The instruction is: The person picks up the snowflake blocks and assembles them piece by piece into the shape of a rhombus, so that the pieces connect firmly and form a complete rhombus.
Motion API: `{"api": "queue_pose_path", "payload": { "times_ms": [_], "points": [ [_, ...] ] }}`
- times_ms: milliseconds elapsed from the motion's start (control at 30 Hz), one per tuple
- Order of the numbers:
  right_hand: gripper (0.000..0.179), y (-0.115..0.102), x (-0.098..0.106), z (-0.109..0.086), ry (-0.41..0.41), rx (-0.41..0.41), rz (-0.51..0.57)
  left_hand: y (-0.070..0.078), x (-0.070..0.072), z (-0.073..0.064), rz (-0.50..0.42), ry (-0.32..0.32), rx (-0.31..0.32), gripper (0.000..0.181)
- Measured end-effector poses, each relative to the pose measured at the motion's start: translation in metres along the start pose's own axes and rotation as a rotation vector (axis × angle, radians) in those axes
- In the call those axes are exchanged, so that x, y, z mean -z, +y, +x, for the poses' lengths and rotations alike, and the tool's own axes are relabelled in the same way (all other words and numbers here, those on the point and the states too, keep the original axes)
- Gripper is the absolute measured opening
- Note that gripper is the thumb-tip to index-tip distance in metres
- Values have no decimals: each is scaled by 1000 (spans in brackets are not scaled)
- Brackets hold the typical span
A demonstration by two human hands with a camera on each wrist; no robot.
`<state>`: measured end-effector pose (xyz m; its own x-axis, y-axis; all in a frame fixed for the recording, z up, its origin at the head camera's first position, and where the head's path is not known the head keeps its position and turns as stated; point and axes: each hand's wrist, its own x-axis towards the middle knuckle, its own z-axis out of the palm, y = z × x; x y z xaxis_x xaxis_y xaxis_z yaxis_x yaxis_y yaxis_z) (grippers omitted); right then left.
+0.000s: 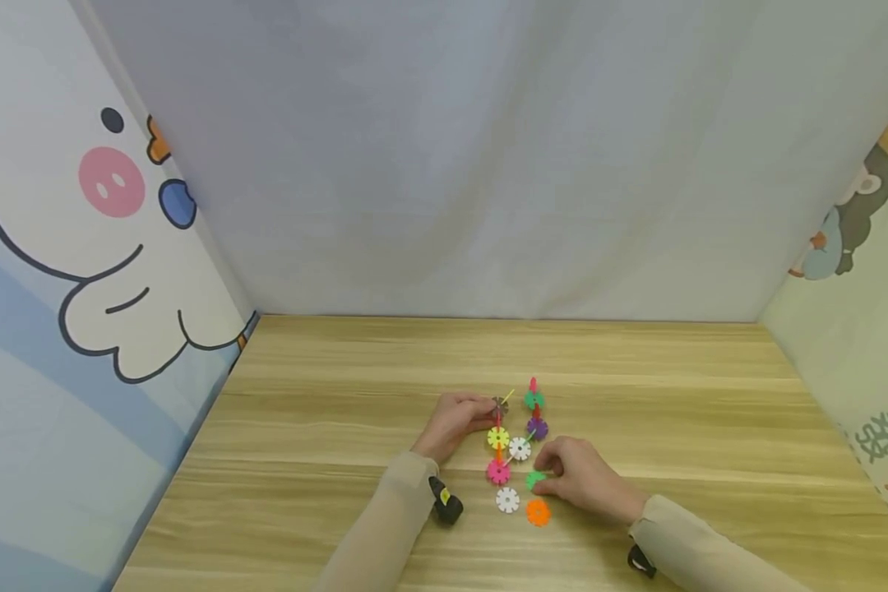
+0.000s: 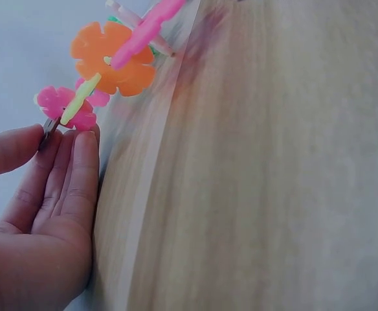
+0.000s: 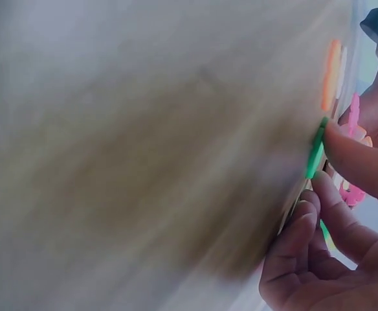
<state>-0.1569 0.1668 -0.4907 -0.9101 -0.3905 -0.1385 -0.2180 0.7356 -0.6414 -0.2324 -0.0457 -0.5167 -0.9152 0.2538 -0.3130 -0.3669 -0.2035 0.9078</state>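
Note:
A chain of notched plastic snowflake discs stands on the table, slotted together at right angles. My left hand (image 1: 455, 421) pinches the dark disc (image 1: 499, 406) at one end between thumb and fingers. From there the chain runs through a yellow disc (image 1: 498, 438), a pink disc (image 1: 499, 471), a white disc (image 1: 520, 448) and a purple disc (image 1: 537, 428) to a teal disc (image 1: 534, 400), with other discs edge-on between. Nearer me, my right hand (image 1: 583, 477) holds a loose green disc (image 3: 316, 152) by its edges, thumb and index finger at opposite sides, apart from the chain.
A loose white disc (image 1: 507, 500) and an orange disc (image 1: 538, 513) lie flat on the wooden table (image 1: 303, 411), in front of the chain. A pale curtain (image 1: 474, 164) hangs behind the table's far edge. Printed panels with cartoon figures flank both sides.

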Motion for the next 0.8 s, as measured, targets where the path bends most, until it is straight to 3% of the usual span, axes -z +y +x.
{"api": "queue_pose_path", "payload": {
  "times_ms": [333,600,800],
  "points": [
    [23,0,6,-2,-27,19,96,-1,0,-1,1,8,-14,17],
    [8,13,38,10,-78,77,184,-1,0,-1,5,-2,-14,18],
    [10,18,68,34,31,75,274,-1,0,-1,10,5,-5,17]
  ]
}}
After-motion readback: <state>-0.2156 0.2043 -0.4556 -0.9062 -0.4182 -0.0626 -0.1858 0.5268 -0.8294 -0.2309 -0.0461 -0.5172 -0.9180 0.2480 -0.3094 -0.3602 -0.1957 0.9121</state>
